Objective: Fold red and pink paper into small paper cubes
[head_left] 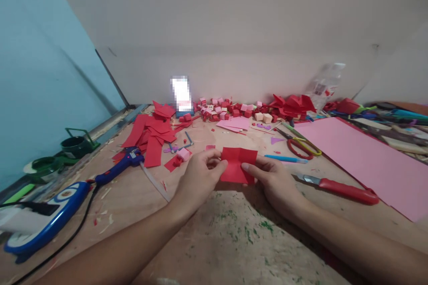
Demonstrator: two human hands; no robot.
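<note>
A small piece of red paper (236,167) with faint creases is held up just above the table between my two hands. My left hand (203,171) pinches its left edge, the thumb lying on the front face. On the opposite edge my right hand (269,178) grips it the same way, thumb in front and fingers behind. Beyond my right hand lies a blue pen (284,159). Close to my left hand are a small pink paper cube (183,155) and a scrap of red paper (170,164).
Red paper strips (154,147) and a blue glue gun (122,165) lie left, near a power strip (56,213). Small paper cubes (234,111) line the back beside a phone (181,93). Rightward are scissors (301,148), a red-handled cutter (347,189), pink sheets (368,164) and a bottle (326,87).
</note>
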